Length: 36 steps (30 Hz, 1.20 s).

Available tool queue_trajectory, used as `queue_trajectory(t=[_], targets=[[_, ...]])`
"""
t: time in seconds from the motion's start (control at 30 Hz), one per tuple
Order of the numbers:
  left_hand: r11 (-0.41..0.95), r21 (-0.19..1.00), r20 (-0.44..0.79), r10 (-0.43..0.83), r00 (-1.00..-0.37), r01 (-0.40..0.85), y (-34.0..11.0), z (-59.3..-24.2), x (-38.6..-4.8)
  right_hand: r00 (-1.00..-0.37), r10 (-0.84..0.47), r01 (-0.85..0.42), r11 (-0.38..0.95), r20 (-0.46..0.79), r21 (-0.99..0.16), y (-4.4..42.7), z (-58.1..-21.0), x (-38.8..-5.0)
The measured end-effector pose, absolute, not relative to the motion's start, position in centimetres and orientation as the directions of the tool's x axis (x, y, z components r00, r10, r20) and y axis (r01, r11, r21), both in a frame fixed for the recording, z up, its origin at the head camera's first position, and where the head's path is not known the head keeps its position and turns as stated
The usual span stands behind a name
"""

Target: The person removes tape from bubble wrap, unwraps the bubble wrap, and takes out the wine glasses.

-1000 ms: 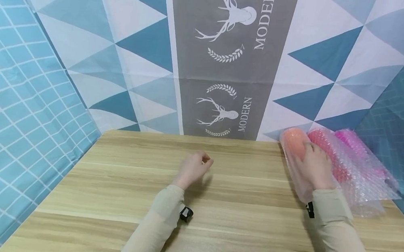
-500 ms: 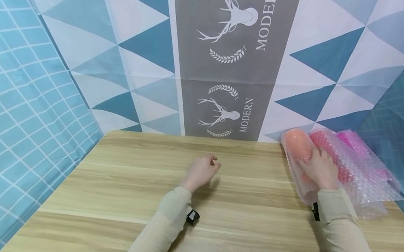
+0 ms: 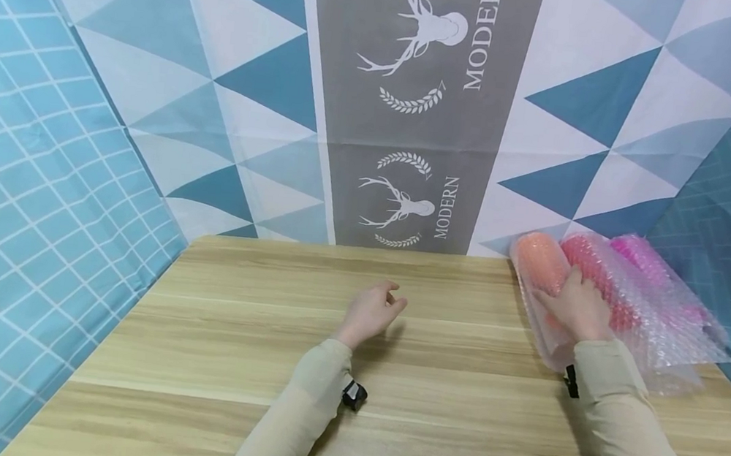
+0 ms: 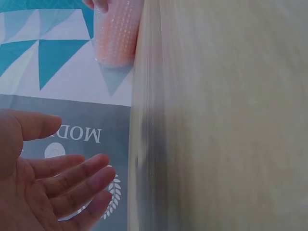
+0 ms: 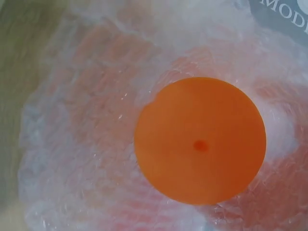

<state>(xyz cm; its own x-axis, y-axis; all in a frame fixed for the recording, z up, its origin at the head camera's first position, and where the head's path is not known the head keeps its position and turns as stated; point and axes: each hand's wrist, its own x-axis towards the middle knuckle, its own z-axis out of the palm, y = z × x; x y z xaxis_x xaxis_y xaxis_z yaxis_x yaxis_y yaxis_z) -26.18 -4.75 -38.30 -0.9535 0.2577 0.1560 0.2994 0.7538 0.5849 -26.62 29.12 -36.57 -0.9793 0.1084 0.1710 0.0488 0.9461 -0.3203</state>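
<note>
On the right of the head view, my right hand (image 3: 577, 306) grips a bubble-wrapped orange cylinder (image 3: 539, 258), thumb on its left side and fingers over its right. Its rounded end points at the back wall. In the right wrist view a flat orange round end (image 5: 202, 139) with a small central dot sits inside the wrap; no fingers show there. Mid-table, my left hand (image 3: 372, 311) hovers with nothing held; its fingers (image 4: 79, 185) are loosely bent, the thumb apart from them.
Beside the orange cylinder lie a wrapped red cylinder (image 3: 590, 261) and a wrapped magenta one (image 3: 643, 258), loose bubble wrap (image 3: 684, 354) trailing toward the table's right edge. A patterned cloth wall (image 3: 409, 115) stands behind the wooden table (image 3: 245, 378).
My left hand has moved right and its fingers have spread a little. The right hand has shifted slightly to the right over the orange cylinder, which stays nearly in place.
</note>
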Motion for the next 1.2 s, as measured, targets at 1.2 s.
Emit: queue_trajectory(t=[1.2], targets=[[0.727, 0.627, 0.120, 0.265, -0.957, 0.280, -4.8, -38.1, -26.1, -0.976, 0.002, 0.206, 0.338, -0.218, -0.918, 23.8, -36.2, -24.5]])
